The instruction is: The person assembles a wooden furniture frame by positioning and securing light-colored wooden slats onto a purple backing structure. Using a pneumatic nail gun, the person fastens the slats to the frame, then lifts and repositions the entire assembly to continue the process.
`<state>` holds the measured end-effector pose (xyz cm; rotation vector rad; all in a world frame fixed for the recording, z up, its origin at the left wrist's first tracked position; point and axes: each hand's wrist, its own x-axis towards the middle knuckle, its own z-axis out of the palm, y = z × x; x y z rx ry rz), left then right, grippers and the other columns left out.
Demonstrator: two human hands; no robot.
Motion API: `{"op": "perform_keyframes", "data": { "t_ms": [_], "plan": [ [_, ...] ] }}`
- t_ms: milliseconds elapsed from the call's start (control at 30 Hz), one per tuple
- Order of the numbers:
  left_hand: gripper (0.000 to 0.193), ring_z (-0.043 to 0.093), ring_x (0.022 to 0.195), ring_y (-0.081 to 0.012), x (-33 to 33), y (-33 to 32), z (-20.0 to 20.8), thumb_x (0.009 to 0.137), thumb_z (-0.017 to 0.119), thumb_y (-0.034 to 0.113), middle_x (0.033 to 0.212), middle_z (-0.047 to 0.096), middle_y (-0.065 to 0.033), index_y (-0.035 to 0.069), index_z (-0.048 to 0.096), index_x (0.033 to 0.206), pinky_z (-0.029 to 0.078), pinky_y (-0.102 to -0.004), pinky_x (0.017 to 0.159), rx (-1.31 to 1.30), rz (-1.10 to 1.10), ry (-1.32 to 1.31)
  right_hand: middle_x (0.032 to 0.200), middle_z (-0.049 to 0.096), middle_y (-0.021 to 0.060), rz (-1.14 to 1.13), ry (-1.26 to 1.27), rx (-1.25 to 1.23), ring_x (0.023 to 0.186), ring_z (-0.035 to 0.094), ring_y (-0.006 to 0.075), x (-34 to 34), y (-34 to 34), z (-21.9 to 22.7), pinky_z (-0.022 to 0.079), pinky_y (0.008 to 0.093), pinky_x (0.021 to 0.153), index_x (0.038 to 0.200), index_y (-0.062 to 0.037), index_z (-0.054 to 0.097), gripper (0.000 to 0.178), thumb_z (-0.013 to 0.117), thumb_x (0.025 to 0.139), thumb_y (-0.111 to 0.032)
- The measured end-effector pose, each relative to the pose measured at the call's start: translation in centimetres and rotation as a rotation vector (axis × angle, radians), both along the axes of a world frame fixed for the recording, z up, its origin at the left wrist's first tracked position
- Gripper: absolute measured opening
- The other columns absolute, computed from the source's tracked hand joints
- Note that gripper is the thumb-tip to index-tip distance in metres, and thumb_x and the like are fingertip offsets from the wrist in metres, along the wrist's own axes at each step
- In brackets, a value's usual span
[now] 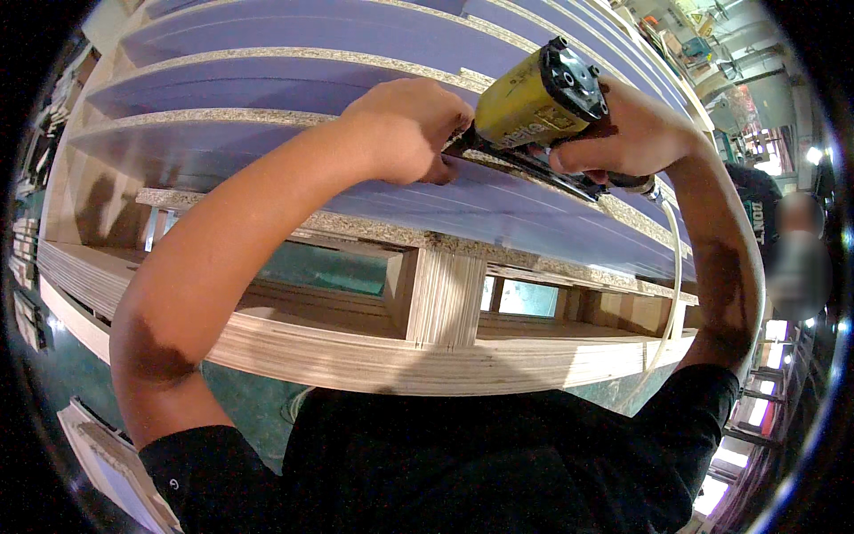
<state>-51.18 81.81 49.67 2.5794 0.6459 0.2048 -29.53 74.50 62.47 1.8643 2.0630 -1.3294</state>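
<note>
My right hand (642,132) is wrapped round the handle of a yellow and black air nail gun (520,102). The gun lies along the raw edge of a chipboard panel (633,217), its nose toward my left hand (400,129). That hand is closed over the same panel edge, just left of the nose; its fingertips are partly hidden. The panel has a purple-grey face (382,209) and stands on edge among several similar panels. A pale air hose (673,267) hangs from the gun's handle end.
Nearest my body runs a layered plywood frame (356,356) with openings and an upright plywood block (447,294). More panels stand in rows beyond. A framed panel (111,463) is at the lower left above the green floor (253,409). Another person (787,240) is at the far right.
</note>
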Motion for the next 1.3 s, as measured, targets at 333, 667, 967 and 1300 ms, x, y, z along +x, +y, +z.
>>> {"op": "perform_keyframes", "data": {
  "t_ms": [333,667,967,1300],
  "plan": [
    [0.036,0.069,0.091,-0.037,0.0,0.3,-0.6,0.07,0.082,0.023,0.091,0.073,-0.0135,0.013,0.073,0.103,0.056,-0.0467,0.079,0.029,0.005,-0.042,0.076,0.068,0.0043,-0.016,-0.007,0.02,0.058,0.061,0.0092,-0.3,-0.1,-0.1,0.049,0.025,0.051,0.115,0.0011,0.066,0.039,0.082,0.085,-0.017],
    [0.037,0.069,0.091,-0.0365,0.1,0.3,-0.6,0.07,0.083,0.024,0.091,0.073,-0.0123,0.013,0.072,0.103,0.056,-0.0458,0.079,0.02,0.008,-0.006,0.079,0.068,0.0054,-0.012,0.025,0.019,0.058,0.061,0.0096,0.1,0.1,-0.4,0.049,0.0255,0.05,0.116,0.0006,0.064,0.037,0.081,0.086,-0.015],
    [0.035,0.069,0.092,-0.037,0.1,0.5,-1.3,0.071,0.082,0.025,0.092,0.073,-0.0141,0.012,0.072,0.101,0.056,-0.0472,0.079,0.039,-0.002,-0.043,0.079,0.068,0.0047,-0.014,0.006,-0.015,0.059,0.061,0.0093,0.3,0.4,-0.5,0.049,0.0257,0.05,0.116,0.0001,0.065,0.036,0.08,0.086,-0.014],
    [0.038,0.069,0.09,-0.0386,0.0,0.6,-0.9,0.07,0.085,0.026,0.092,0.072,-0.0179,0.004,0.069,0.096,0.055,-0.0482,0.077,0.129,-0.048,-0.021,0.082,0.069,0.0051,-0.14,-0.167,-0.007,0.064,0.063,0.0101,3.6,-5.7,1.1,0.053,0.0272,0.057,0.113,0.0019,0.064,0.039,0.079,0.08,-0.013]
  ]
}}
